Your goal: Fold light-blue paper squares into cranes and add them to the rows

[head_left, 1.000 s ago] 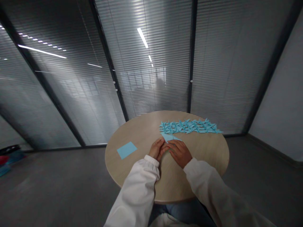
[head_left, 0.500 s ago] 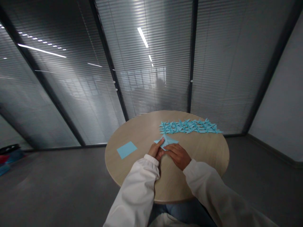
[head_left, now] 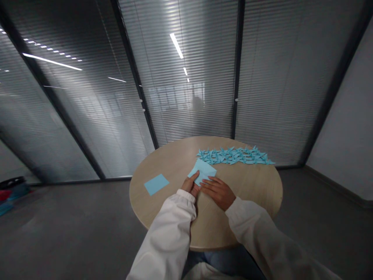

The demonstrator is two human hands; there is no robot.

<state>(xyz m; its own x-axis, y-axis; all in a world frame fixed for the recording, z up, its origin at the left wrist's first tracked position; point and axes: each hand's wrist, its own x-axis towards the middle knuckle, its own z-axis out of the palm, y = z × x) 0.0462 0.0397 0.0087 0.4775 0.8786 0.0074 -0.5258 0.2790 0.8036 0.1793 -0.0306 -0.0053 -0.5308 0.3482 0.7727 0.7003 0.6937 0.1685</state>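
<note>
Two grips are working one folded blue paper on the round wooden bench: my left grip is pinching its near edge, while my open right grip is pressing flat against it, keeping it from sliding. Beyond, blue origami cranes are lying in a band; a loose blue square is sitting leftward.

Left hand and right hand touch folded blue paper (near the paper cranes) on a round table.
</note>
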